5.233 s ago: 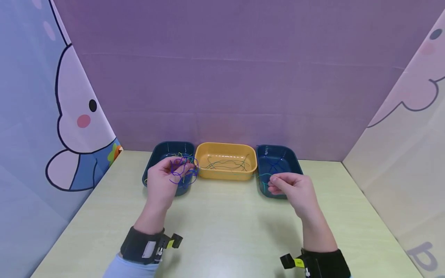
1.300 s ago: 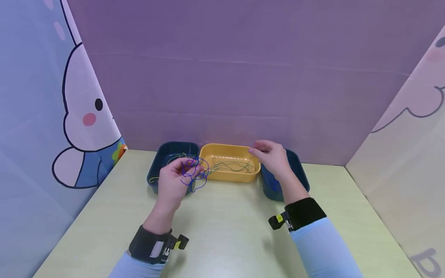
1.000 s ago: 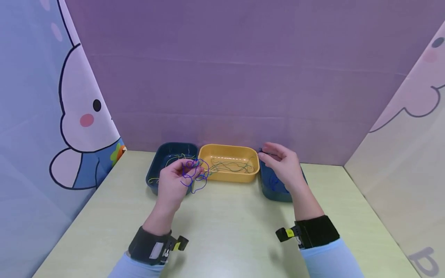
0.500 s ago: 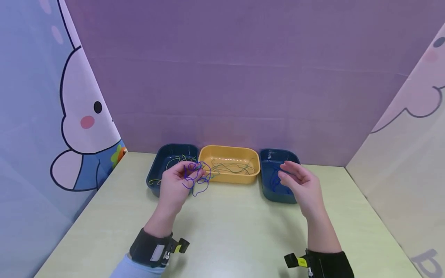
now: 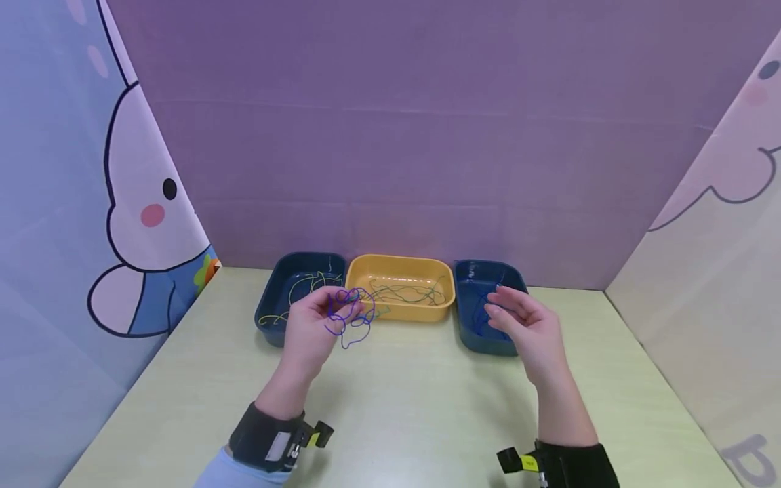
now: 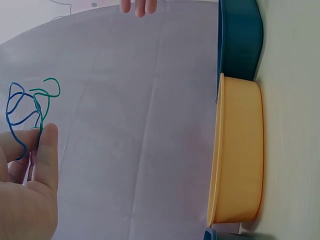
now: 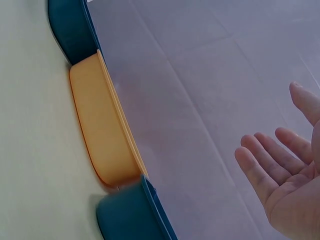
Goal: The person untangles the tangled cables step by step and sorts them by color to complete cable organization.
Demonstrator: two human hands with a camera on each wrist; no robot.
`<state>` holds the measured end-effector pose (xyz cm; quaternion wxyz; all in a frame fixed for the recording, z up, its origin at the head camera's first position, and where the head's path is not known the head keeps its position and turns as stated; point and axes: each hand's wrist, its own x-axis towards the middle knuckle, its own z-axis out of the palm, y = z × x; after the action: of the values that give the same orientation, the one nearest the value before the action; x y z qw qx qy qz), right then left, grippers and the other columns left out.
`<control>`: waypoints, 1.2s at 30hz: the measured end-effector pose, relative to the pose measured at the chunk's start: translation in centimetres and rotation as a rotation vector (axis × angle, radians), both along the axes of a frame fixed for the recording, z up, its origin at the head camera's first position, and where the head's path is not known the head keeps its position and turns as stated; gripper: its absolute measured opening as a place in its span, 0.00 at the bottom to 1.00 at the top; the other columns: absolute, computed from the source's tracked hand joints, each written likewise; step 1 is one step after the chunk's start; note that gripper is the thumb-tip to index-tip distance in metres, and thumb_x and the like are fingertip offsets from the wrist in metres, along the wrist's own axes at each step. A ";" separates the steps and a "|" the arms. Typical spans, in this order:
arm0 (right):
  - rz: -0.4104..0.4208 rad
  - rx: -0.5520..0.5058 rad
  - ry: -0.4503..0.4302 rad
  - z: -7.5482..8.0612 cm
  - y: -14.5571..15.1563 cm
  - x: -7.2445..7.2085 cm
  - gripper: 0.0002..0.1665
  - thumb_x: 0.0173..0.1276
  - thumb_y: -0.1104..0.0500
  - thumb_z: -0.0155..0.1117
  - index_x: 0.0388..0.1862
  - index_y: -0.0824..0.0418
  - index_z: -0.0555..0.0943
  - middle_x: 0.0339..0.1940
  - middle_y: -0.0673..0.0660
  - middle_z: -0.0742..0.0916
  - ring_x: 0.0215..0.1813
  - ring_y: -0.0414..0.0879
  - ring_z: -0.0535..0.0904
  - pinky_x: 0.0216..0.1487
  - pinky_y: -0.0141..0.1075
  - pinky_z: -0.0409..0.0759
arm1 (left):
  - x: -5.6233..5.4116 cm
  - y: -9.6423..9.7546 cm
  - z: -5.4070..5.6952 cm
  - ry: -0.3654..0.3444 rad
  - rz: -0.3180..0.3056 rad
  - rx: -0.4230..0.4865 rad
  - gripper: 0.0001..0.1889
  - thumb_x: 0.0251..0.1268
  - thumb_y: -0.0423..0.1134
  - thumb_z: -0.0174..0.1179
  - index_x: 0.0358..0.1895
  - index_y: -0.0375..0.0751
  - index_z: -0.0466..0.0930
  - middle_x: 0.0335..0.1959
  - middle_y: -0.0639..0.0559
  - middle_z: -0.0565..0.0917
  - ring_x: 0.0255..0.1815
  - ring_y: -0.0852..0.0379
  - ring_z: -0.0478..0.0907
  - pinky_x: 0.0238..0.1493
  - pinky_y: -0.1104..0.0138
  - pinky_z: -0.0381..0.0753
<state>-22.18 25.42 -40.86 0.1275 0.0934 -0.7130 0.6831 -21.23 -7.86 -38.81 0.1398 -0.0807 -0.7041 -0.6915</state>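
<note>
Between its thumb and fingertips my left hand (image 5: 308, 332) pinches a tangle of thin wires, in front of the left blue bin (image 5: 266, 298). The left wrist view shows a curly blue wire (image 6: 7, 114) and a green wire (image 6: 59, 90) standing up from the fingertips. My right hand (image 5: 539, 339) hovers by the right blue bin (image 5: 488, 347), holding nothing; its fingers look loosely bent and apart in the right wrist view. Blue wires lie inside that bin, partly hidden by the hand.
A yellow bin (image 5: 399, 313) with green wires stands between the two blue bins. Yellow wires (image 5: 274, 318) lie in the left blue bin, one over its edge. A purple cloth wall (image 5: 390, 169) rises behind, with printed cloth sides.
The right hand, earlier pinching a green wire and then over the bins' back edge, has moved right and nearer; its fingers have parted. My left hand still pinches the tangle, shifted slightly right.
</note>
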 end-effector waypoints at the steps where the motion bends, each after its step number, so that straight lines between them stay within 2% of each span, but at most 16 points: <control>1: 0.008 0.003 0.004 0.0 -0.2 0.0 0.28 0.64 0.57 0.68 0.61 0.63 0.76 0.51 0.52 0.86 0.49 0.42 0.85 0.48 0.34 0.83 | 0.0 0.1 0.0 0.001 -0.004 -0.002 0.09 0.58 0.31 0.67 0.41 0.33 0.81 0.43 0.39 0.83 0.41 0.51 0.84 0.45 0.67 0.84; 4: 0.034 0.018 0.012 0.1 -1.0 0.1 0.26 0.64 0.57 0.68 0.60 0.64 0.76 0.50 0.53 0.87 0.49 0.43 0.85 0.48 0.34 0.84 | 0.1 0.5 -0.1 0.007 -0.027 -0.004 0.09 0.58 0.30 0.67 0.41 0.33 0.81 0.42 0.38 0.83 0.42 0.50 0.84 0.44 0.67 0.84; 10: 0.089 0.048 -0.002 0.1 -2.8 0.3 0.26 0.64 0.55 0.68 0.59 0.63 0.77 0.54 0.64 0.85 0.51 0.44 0.85 0.49 0.34 0.83 | 0.3 1.3 -0.5 0.006 -0.064 -0.026 0.08 0.58 0.30 0.67 0.40 0.35 0.81 0.40 0.42 0.83 0.40 0.50 0.84 0.42 0.67 0.85; 17: 0.142 0.089 -0.055 0.1 -5.1 0.8 0.25 0.62 0.49 0.70 0.56 0.58 0.80 0.51 0.56 0.87 0.52 0.45 0.85 0.52 0.33 0.82 | 0.7 2.2 -0.9 0.004 -0.089 -0.069 0.06 0.60 0.30 0.66 0.39 0.39 0.82 0.39 0.44 0.84 0.39 0.51 0.83 0.42 0.68 0.85; 20: 0.165 0.106 -0.084 0.1 -6.0 1.1 0.25 0.61 0.47 0.70 0.55 0.56 0.81 0.51 0.56 0.87 0.52 0.47 0.85 0.52 0.33 0.82 | 0.8 2.6 -1.1 0.010 -0.103 -0.084 0.06 0.60 0.31 0.66 0.39 0.39 0.83 0.38 0.45 0.84 0.39 0.52 0.82 0.41 0.69 0.85; 25: 0.202 0.098 -0.117 0.0 -7.0 1.4 0.24 0.62 0.48 0.70 0.54 0.57 0.82 0.51 0.62 0.86 0.54 0.57 0.83 0.52 0.34 0.82 | 1.0 3.0 -1.4 0.007 -0.121 -0.109 0.06 0.59 0.32 0.67 0.40 0.42 0.83 0.38 0.46 0.84 0.39 0.53 0.81 0.41 0.69 0.84; 28: 0.214 0.083 -0.135 -0.2 -7.5 1.4 0.23 0.61 0.48 0.70 0.52 0.56 0.82 0.49 0.62 0.87 0.54 0.61 0.82 0.51 0.35 0.83 | 1.2 3.3 -1.5 -0.002 -0.135 -0.119 0.06 0.60 0.33 0.67 0.40 0.43 0.83 0.38 0.47 0.84 0.39 0.53 0.82 0.40 0.69 0.84; 30: 0.222 0.087 -0.138 -0.3 -7.8 1.4 0.23 0.61 0.47 0.70 0.52 0.56 0.82 0.48 0.59 0.87 0.53 0.60 0.83 0.51 0.35 0.83 | 1.3 3.5 -1.6 -0.005 -0.150 -0.121 0.06 0.60 0.32 0.66 0.39 0.43 0.83 0.38 0.48 0.84 0.39 0.54 0.82 0.40 0.69 0.84; 36: 0.247 0.121 -0.135 -0.4 -8.5 1.6 0.21 0.60 0.48 0.71 0.49 0.58 0.84 0.44 0.55 0.89 0.46 0.49 0.86 0.49 0.36 0.84 | 1.3 4.0 -2.0 -0.015 -0.184 -0.134 0.06 0.60 0.30 0.65 0.39 0.43 0.83 0.36 0.48 0.84 0.37 0.54 0.81 0.39 0.69 0.84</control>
<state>-20.57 16.91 -41.25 -0.0116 0.1420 -0.7428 0.6542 -19.92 -3.85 -40.86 0.0647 -0.1492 -0.7393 -0.6534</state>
